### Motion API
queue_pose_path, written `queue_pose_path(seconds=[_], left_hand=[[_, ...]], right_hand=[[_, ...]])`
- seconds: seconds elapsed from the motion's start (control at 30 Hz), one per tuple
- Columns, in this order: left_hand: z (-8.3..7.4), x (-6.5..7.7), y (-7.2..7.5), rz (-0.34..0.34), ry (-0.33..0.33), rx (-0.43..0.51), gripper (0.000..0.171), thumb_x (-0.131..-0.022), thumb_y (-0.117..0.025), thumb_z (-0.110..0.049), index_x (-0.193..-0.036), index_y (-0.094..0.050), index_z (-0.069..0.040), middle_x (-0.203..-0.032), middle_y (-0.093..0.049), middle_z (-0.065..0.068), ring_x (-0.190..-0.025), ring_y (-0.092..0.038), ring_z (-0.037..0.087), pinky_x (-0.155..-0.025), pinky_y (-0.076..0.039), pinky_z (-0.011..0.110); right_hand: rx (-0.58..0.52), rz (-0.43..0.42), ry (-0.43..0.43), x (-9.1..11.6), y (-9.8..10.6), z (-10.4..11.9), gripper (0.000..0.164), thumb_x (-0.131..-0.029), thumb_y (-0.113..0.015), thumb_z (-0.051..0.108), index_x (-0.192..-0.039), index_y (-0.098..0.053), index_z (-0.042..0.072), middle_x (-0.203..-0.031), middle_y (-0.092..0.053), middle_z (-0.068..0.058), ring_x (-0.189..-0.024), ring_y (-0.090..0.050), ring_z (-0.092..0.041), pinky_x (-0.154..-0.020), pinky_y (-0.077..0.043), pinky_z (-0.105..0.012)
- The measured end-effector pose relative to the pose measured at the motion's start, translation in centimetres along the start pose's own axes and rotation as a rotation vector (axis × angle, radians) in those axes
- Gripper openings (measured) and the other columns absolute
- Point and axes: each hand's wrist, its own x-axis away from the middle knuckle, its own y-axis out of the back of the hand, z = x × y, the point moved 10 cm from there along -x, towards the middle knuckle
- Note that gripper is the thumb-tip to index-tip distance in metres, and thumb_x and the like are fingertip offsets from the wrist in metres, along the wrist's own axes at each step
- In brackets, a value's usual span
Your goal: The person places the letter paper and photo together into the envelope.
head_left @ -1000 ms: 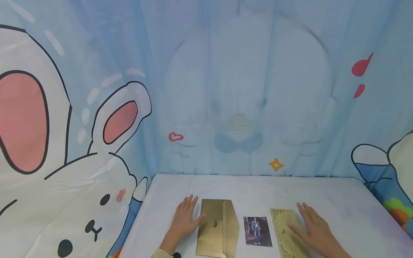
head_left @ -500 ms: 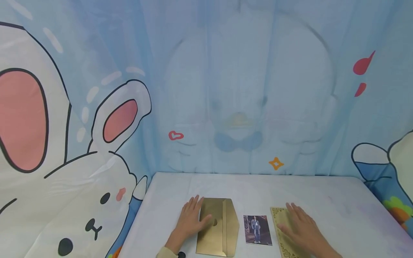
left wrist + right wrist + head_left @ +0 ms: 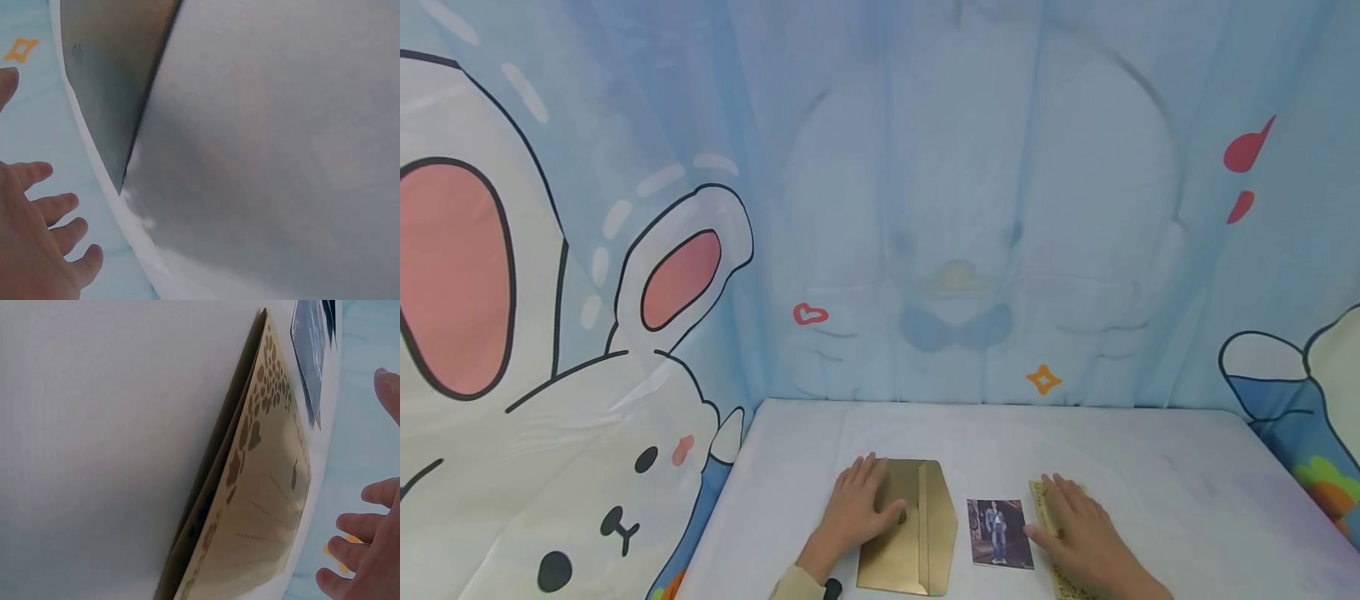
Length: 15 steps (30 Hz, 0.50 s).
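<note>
A gold envelope (image 3: pixel 898 562) with its flap folded out to the right lies on the white table. My left hand (image 3: pixel 853 512) is over its left edge, fingers spread; in the left wrist view a gap shows between that hand (image 3: pixel 31 244) and the envelope (image 3: pixel 112 94). At the right lies a gold folded card (image 3: pixel 1039 500) with a patterned border, its layers slightly parted at the edge in the right wrist view (image 3: pixel 256 506). My right hand (image 3: pixel 1086 533) hovers over the card with relaxed fingers and covers much of it. Between the hands lies a small photo (image 3: pixel 998 537) of a standing person.
The white-covered table (image 3: pixel 1180 483) runs back to a blue cartoon curtain (image 3: pixel 955 208), with a printed rabbit (image 3: pixel 625 433) on the left. A small black object (image 3: pixel 832 588) shows beside my left wrist at the bottom edge.
Both hands have moved inward: my left hand further right over the envelope, my right hand left across the card, its thumb now at the photo's right edge. Envelope, photo and card stay in place.
</note>
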Motion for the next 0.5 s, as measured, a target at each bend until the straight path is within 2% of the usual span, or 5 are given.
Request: queue_pose_path(seconds=[0.2, 0.5], left_hand=[[-1.1, -0.4, -0.1, 0.006, -0.042, -0.005, 0.077, -0.098, -0.050, -0.060, -0.155, -0.037, -0.010, -0.160, -0.036, 0.020, -0.146, -0.035, 0.042, -0.114, -0.031, 0.061], [-2.1, -0.6, -1.2, 0.056, -0.042, -0.072, 0.080, -0.097, -0.049, -0.063, -0.156, -0.035, -0.011, -0.161, -0.034, 0.019, -0.148, -0.034, 0.039, -0.115, -0.032, 0.058]], right_hand=[[0.026, 0.015, 0.007, -0.4, -0.7, 1.0, 0.099, -0.090, -0.058, 0.068, -0.153, -0.032, -0.003, -0.157, -0.031, -0.032, -0.142, -0.029, -0.054, -0.107, -0.022, -0.075], [0.068, -0.022, 0.069, -0.6, -1.6, 3.0, 0.095, -0.087, -0.064, 0.066, -0.150, -0.040, -0.001, -0.152, -0.042, -0.029, -0.141, -0.037, -0.050, -0.110, -0.027, -0.070]])
